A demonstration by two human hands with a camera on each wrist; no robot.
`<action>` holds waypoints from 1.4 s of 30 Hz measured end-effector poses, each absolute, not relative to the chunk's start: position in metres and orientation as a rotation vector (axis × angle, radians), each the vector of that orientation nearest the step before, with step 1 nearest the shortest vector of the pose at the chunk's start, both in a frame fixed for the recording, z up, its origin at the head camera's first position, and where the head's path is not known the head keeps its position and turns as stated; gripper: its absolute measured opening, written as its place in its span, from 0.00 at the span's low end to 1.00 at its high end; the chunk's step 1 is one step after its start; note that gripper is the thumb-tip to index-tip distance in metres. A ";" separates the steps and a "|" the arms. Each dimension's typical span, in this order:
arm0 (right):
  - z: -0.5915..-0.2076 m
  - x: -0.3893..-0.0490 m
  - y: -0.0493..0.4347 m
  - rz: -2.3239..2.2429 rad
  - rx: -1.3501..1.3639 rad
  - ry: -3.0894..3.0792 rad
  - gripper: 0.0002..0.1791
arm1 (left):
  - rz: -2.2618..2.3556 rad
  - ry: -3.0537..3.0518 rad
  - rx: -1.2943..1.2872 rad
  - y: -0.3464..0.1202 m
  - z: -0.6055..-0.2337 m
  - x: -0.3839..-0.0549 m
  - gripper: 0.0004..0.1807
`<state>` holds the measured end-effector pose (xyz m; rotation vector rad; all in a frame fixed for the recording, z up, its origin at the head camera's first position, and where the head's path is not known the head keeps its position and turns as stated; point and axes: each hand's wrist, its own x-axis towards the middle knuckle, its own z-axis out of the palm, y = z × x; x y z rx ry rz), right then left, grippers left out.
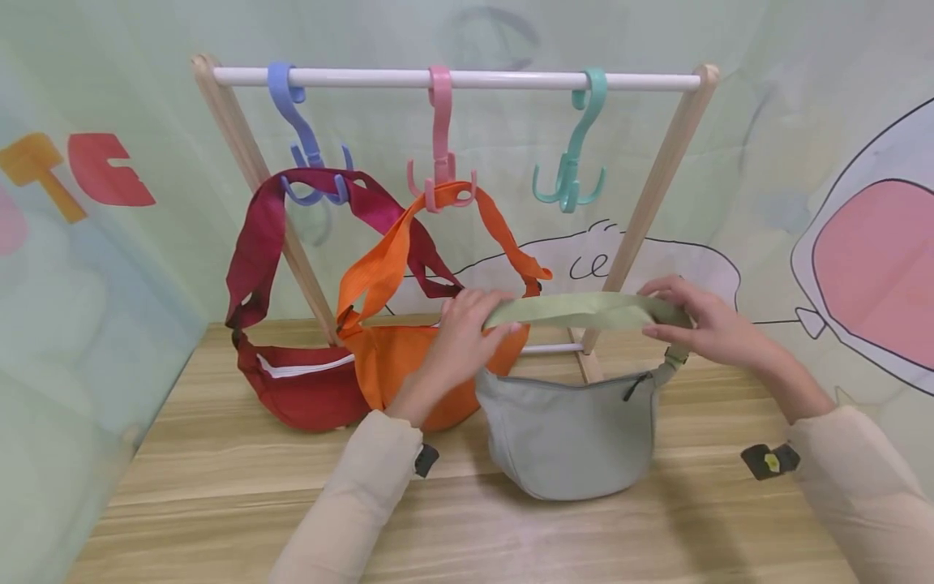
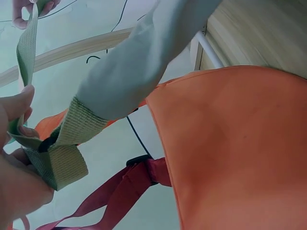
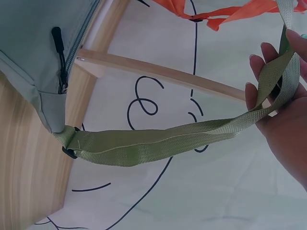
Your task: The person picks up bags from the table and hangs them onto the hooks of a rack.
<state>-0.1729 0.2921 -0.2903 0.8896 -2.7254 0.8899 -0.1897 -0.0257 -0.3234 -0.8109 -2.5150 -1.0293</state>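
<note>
A grey-green bag [image 1: 572, 438] hangs upright at or just above the table, its light green strap [image 1: 576, 310] stretched nearly level above it. My left hand [image 1: 467, 332] grips the strap's left end, beside the orange bag. Seen from the left wrist, the thumb and fingers of that hand [image 2: 19, 158] pinch the webbing near its buckle. My right hand [image 1: 700, 320] holds the strap's right end; in the right wrist view its fingers curl round the webbing [image 3: 278, 86]. Below that hand, the strap runs down to the bag's zipped corner [image 3: 53, 110].
A wooden rack with a white rail [image 1: 511, 79] bears a blue hook [image 1: 299, 122], a pink hook [image 1: 441, 122] and a green hook [image 1: 572, 154]. On the blue one hangs a red bag [image 1: 306, 397]; the orange bag [image 1: 379, 365] hangs from the pink one. The green hook carries nothing.
</note>
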 end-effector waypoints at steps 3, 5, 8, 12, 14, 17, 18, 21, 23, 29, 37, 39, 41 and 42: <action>-0.288 -0.174 0.291 0.916 0.873 -2.716 0.26 | -1.016 -2.516 -0.802 -0.026 -0.319 -0.190 0.21; -0.286 -0.175 0.291 0.943 0.879 -2.695 0.26 | -1.010 -2.513 -0.799 -0.026 -0.317 -0.190 0.20; -0.283 -0.176 0.290 0.964 0.876 -2.677 0.26 | -1.003 -2.509 -0.798 -0.027 -0.314 -0.192 0.20; -0.279 -0.176 0.289 0.962 0.867 -2.672 0.26 | -0.995 -2.508 -0.792 -0.028 -0.311 -0.194 0.20; -0.278 -0.176 0.289 0.965 0.868 -2.674 0.26 | -0.992 -2.505 -0.790 -0.028 -0.310 -0.194 0.20; -0.276 -0.176 0.289 0.980 0.877 -2.669 0.26 | -0.987 -2.493 -0.790 -0.028 -0.308 -0.194 0.20; -0.275 -0.176 0.289 0.987 0.881 -2.666 0.26 | -0.984 -2.488 -0.791 -0.028 -0.307 -0.195 0.20; -0.273 -0.176 0.288 0.995 0.893 -2.647 0.26 | -0.988 -2.473 -0.791 -0.029 -0.304 -0.195 0.20; -0.271 -0.177 0.288 0.994 0.903 -2.630 0.26 | -0.990 -2.466 -0.789 -0.029 -0.302 -0.196 0.20; -0.266 -0.177 0.288 1.034 0.960 -2.561 0.27 | -1.011 -2.486 -0.786 -0.030 -0.296 -0.196 0.21; -0.260 -0.178 0.287 0.954 0.945 -2.570 0.23 | -0.996 -2.481 -0.790 -0.030 -0.290 -0.198 0.22; -0.257 -0.178 0.286 0.930 0.911 -2.598 0.22 | -0.991 -2.464 -0.798 -0.030 -0.289 -0.198 0.21; -0.255 -0.178 0.285 0.921 0.869 -2.623 0.22 | -0.988 -2.455 -0.802 -0.029 -0.287 -0.198 0.20; -0.255 -0.178 0.285 0.921 0.854 -2.631 0.22 | -0.985 -2.453 -0.803 -0.029 -0.286 -0.198 0.20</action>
